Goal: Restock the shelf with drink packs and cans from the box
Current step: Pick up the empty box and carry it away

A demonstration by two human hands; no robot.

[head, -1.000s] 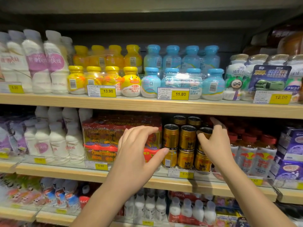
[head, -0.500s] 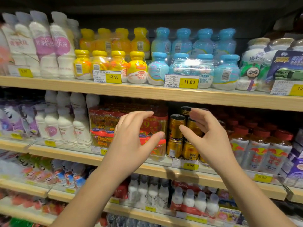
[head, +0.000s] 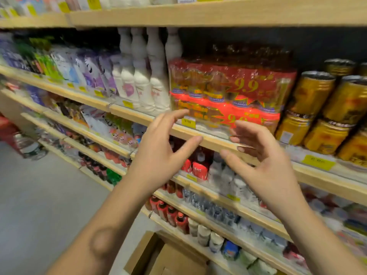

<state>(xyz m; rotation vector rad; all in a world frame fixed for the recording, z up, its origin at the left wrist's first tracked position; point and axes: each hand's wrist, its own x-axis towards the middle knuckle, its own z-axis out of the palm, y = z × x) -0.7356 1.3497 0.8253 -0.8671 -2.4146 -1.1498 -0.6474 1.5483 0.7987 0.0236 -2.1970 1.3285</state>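
Two drink packs, just beyond left hand

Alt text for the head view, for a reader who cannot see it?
Two empty hands, left hand and right hand, hover with fingers spread before a wooden shelf holding red shrink-wrapped drink packs beside stacked gold cans. A cardboard box sits on the floor below.
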